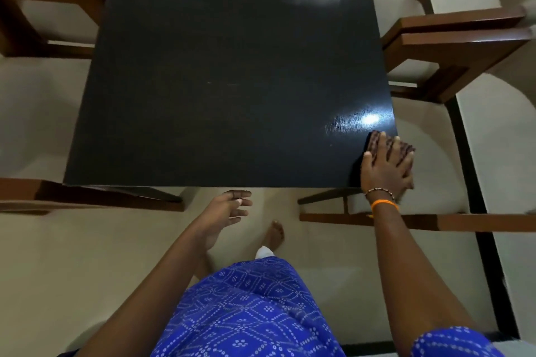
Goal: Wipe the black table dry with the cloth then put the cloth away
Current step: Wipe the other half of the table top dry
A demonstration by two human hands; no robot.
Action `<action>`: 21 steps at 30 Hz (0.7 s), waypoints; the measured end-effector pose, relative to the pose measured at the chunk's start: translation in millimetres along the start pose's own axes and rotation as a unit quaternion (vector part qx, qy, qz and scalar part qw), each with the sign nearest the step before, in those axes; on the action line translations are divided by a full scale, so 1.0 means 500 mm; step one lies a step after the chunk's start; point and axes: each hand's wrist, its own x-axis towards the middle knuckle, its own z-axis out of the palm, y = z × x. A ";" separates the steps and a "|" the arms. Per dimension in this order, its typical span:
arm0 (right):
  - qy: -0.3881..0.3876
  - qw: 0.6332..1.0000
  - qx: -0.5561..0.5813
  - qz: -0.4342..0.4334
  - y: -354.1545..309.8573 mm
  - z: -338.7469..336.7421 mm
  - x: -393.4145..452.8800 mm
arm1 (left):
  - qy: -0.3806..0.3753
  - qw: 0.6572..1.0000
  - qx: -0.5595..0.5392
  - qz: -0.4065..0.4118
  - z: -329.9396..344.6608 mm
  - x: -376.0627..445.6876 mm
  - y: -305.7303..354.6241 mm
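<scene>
Black desk [226,72] fills the head view, glossy, with light glare at the far edge and near the right corner. Your right hand [387,166] lies flat, fingers spread, pressing a dark patterned cloth [374,138] onto the desk's near right corner; the cloth overhangs the right edge a little. Your left hand [229,209] hangs loose and half curled, holding nothing, just off the near edge. Brown wooden chairs [452,46] stand left and right.
</scene>
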 end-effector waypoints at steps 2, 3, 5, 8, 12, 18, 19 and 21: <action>0.004 0.999 -0.012 -0.033 -0.050 0.016 -0.046 | 0.000 1.000 -0.012 -0.003 -0.026 -0.010 -0.013; 0.001 0.998 -0.016 -0.064 -0.086 0.027 -0.070 | 0.001 1.000 -0.020 -0.004 -0.043 -0.016 -0.021; -0.011 0.992 -0.018 -0.123 -0.174 0.048 -0.121 | 0.008 0.999 -0.035 -0.008 -0.078 -0.026 -0.033; -0.033 0.977 -0.004 -0.210 -0.327 0.082 -0.228 | 0.035 0.996 -0.081 -0.013 -0.142 -0.046 -0.053; -0.076 0.934 0.007 -0.350 -0.501 0.121 -0.378 | 0.082 0.983 -0.163 -0.019 -0.234 -0.060 -0.088; -0.147 0.815 -0.051 -0.558 -0.662 0.160 -0.557 | 0.155 0.950 -0.269 -0.019 -0.331 -0.077 -0.144; -0.146 0.805 -0.064 -0.572 -0.671 0.166 -0.569 | 0.160 0.948 -0.274 -0.027 -0.339 -0.079 -0.156; -0.129 0.796 -0.078 -0.587 -0.677 0.171 -0.571 | 0.158 0.948 -0.272 -0.050 -0.347 -0.079 -0.176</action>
